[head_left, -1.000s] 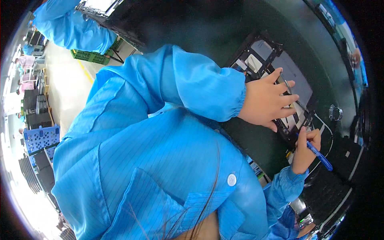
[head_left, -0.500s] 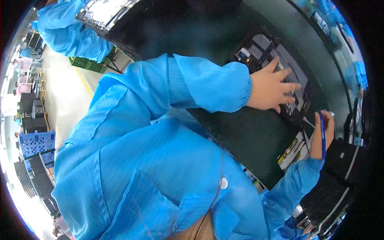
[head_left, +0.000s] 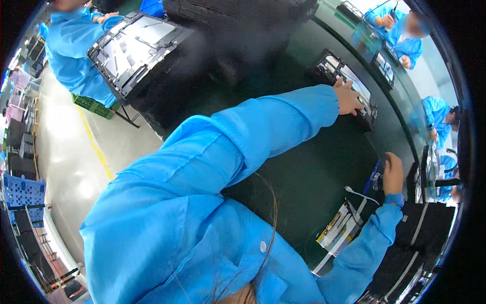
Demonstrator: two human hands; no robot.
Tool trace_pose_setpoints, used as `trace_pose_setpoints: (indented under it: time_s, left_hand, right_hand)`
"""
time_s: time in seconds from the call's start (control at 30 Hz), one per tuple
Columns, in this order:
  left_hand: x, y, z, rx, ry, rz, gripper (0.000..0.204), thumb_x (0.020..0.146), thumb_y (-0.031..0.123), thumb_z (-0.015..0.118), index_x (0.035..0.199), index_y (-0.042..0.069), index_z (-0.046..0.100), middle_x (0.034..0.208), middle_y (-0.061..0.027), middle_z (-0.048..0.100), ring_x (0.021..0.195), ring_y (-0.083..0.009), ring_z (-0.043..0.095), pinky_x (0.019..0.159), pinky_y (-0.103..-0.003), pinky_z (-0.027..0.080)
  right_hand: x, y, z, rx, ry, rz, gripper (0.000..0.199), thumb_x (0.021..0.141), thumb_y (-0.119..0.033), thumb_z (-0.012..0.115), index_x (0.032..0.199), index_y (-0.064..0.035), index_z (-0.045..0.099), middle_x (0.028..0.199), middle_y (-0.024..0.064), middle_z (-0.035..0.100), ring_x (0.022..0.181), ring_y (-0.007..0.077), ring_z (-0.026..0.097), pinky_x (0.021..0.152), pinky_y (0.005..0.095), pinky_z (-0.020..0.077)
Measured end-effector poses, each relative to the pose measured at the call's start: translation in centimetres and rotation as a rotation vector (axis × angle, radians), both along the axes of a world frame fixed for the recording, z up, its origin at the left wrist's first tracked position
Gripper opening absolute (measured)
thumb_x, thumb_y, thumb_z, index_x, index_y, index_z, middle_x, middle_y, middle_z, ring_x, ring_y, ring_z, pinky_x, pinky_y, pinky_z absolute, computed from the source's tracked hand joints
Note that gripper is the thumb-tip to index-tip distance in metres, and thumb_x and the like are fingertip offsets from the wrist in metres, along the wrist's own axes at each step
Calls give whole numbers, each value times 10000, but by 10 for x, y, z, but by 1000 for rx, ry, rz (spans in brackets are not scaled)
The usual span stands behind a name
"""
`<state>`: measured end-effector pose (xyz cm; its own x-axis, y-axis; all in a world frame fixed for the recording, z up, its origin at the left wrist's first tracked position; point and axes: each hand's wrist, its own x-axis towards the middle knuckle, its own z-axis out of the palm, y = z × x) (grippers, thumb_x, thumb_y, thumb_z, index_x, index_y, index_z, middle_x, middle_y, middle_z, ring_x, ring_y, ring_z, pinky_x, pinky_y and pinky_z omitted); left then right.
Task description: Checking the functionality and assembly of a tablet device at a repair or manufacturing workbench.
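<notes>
A flat electronic unit [head_left: 365, 91] with a dark frame and a shiny, partly reflective face lies on the dark green work surface [head_left: 309, 167]. My left arm is stretched out to it, and my left hand [head_left: 347, 98] rests on its near side, fingers spread and gripping nothing. Nearer to me on the right, my right hand [head_left: 393, 175] is down at the surface with bent fingers, partly hidden behind its own back. Close beside its fingertips is a slim blue pen-like tool [head_left: 374, 172]; whether the hand touches it is unclear.
A white cable [head_left: 362, 194] and a bundle of flat strips [head_left: 340, 228] lie near my right forearm. Black foam-like stacks [head_left: 238, 30] stand at the far left, with an opened metallic-framed unit [head_left: 134, 48] on top. Co-workers in blue [head_left: 405, 43] sit across the line.
The electronic unit lies farther from me, and my left arm reaches farther with it. My right hand, which held the blue tool upright, is lowered, and the tool is beside its fingers.
</notes>
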<state>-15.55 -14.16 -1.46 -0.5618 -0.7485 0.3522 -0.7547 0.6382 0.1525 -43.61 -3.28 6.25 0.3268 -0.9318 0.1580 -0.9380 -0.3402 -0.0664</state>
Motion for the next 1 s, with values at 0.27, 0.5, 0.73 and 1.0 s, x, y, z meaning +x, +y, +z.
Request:
trace_pose_setpoints:
  time_s: [0.27,0.5,0.73,1.0]
  left_hand:
    - [-8,-41,-12,-230,114,32,403,725,429,592,1118,356,540,1299,-85,384,1225,-389,283,926,-638,235]
    - [4,73,88,-518,297,-186,404,677,371,648,1030,183,592,1293,-150,350,1220,-393,280,939,-614,250]
    - [106,244,174,-466,359,-500,250,809,299,513,874,70,589,1012,-155,536,980,-334,499,895,-471,368]
    - [399,283,204,-639,-253,351,422,799,239,540,1136,-4,468,988,-208,564,861,-354,559,752,-378,457]
  right_hand:
    - [-8,-9,-16,289,550,-389,584,912,-401,350,1298,32,287,1319,244,319,1191,379,343,1011,385,249]
    - [18,-1,-4,-164,-32,-435,659,901,-442,344,1301,70,238,1341,258,264,1231,373,283,1018,382,245]
    - [166,35,-20,-43,-333,464,355,899,-177,397,1172,48,430,1224,209,413,1126,319,395,959,360,320]
    - [321,153,31,848,-746,682,619,895,-356,433,1346,-1,201,1338,205,297,1237,299,314,977,380,320]
